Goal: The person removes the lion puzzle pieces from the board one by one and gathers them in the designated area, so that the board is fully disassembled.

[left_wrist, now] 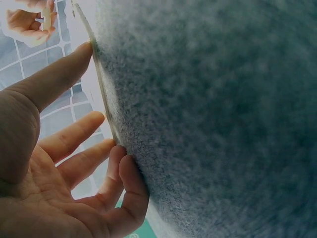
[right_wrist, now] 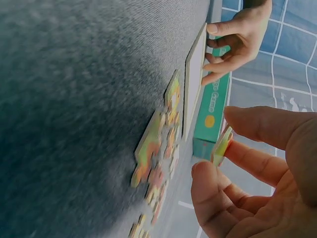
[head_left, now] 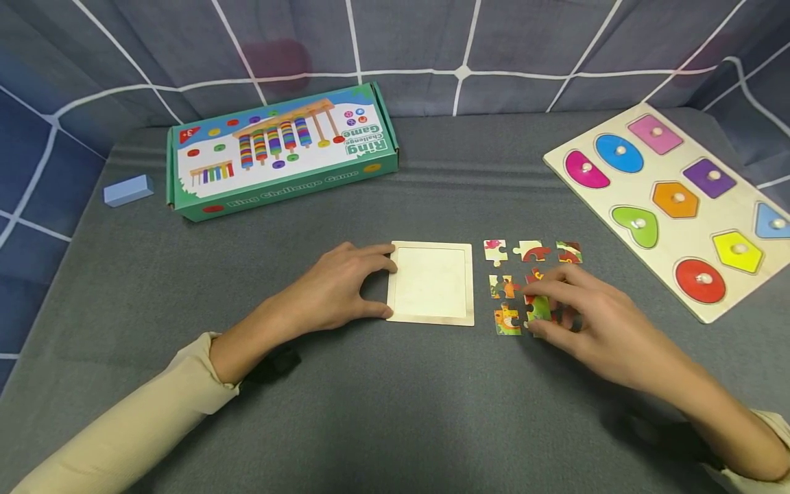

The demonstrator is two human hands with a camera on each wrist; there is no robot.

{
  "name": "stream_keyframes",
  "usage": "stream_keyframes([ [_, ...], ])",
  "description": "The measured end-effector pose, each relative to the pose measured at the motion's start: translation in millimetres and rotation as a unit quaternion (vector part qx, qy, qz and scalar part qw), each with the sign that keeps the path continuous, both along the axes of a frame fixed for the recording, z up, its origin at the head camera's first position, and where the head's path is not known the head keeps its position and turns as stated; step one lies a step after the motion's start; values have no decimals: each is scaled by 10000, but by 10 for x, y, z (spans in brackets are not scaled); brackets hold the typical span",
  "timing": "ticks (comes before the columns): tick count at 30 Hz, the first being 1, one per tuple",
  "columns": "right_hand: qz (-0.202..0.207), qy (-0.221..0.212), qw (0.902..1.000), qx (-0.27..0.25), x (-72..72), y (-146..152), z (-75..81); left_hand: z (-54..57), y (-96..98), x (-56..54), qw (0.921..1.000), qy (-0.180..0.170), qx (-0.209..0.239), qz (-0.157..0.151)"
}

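Note:
A square wooden puzzle tray (head_left: 430, 283) with a bare inside lies flat on the grey table. My left hand (head_left: 336, 285) touches the tray's left edge, the thumb at the near corner and the fingers farther up. In the right wrist view, my right hand (right_wrist: 262, 173) pinches a green and red jigsaw piece (right_wrist: 221, 147) between thumb and fingers, raised off the table. Several loose jigsaw pieces lie right of the tray, among them a giraffe piece (head_left: 507, 321) and a pink-flower piece (head_left: 495, 251). The right hand hides some of them.
A green Ring Challenge Game box (head_left: 284, 147) lies at the back left. Left of it sits a small blue block (head_left: 128, 191). At the right is a wooden shape board (head_left: 636, 182) with coloured knobbed shapes. A checked cloth (head_left: 420, 48) hangs behind the table.

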State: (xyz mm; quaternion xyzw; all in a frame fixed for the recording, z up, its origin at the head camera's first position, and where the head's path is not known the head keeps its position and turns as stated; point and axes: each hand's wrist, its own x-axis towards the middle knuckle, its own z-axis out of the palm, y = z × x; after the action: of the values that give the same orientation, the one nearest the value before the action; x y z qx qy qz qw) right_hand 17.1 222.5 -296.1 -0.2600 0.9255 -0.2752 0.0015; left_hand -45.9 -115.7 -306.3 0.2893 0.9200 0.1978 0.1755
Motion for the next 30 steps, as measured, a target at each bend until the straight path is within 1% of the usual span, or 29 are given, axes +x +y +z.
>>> stream_keyframes([
  [3, -113, -15, 9999, 67, 33, 68, -10, -4, 0, 0, 10000, 10, 20, -9],
  [9, -333, -83, 9986, 394, 81, 229, -36, -8, -1, -3, 10000, -10, 73, -9],
  [14, -327, 96, 9974, 638, 102, 343, -65, -10, -4, -7, 10000, -22, 42, -13],
  [24, -391, 227, 9925, 1135, 138, 481, -138, -11, -3, -13, 10000, -26, -7, -13],
  [30, -464, 70, 9901, 1324, 160, 544, -206, -10, -8, -8, 10000, -29, 32, -12],
])
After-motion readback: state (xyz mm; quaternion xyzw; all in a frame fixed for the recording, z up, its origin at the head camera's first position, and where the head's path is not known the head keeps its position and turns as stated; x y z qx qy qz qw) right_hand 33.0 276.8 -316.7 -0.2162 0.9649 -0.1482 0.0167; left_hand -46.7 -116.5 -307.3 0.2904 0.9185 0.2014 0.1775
